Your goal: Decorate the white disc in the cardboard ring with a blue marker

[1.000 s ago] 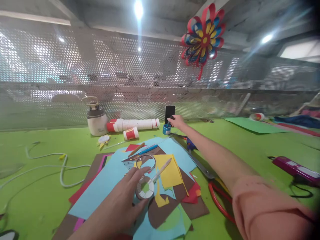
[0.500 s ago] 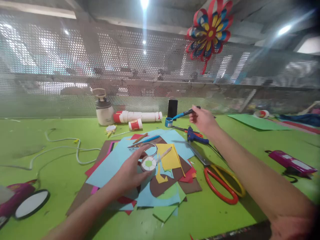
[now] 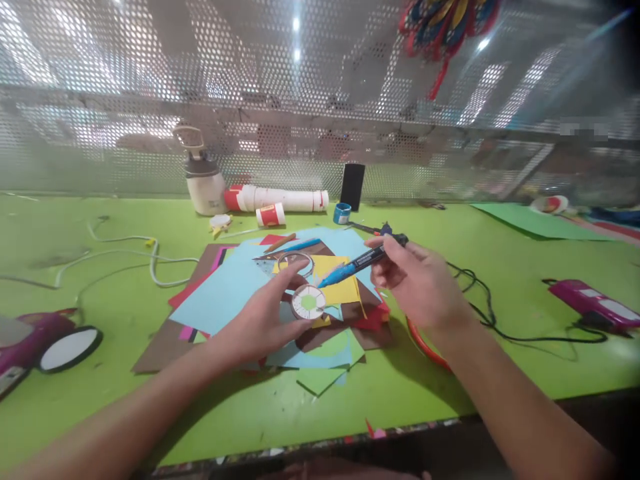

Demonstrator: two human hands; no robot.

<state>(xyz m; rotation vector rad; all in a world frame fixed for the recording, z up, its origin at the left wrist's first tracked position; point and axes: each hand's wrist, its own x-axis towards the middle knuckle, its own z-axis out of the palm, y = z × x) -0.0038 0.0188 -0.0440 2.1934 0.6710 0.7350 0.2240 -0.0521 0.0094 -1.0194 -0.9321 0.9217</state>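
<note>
My left hand pinches a small round disc by its edge, above the heap of coloured paper. The disc has a pale green centre, and dark lines split its white ring into segments. My right hand grips a black marker with a blue front end. Its tip points left and down and sits close to the disc's upper edge; I cannot tell whether they touch. Under both lie a yellow paper piece and light blue paper. A clear ring is just behind my left fingers.
A blue jar, a dark phone-like slab, a striped cup, a white tube and a spray bottle stand or lie at the back. Red scissor handles show under my right forearm. A purple tool lies right.
My right hand has brought the marker from beside the blue jar down and toward me, to the disc. My left hand still holds the disc. The view has tilted down.
</note>
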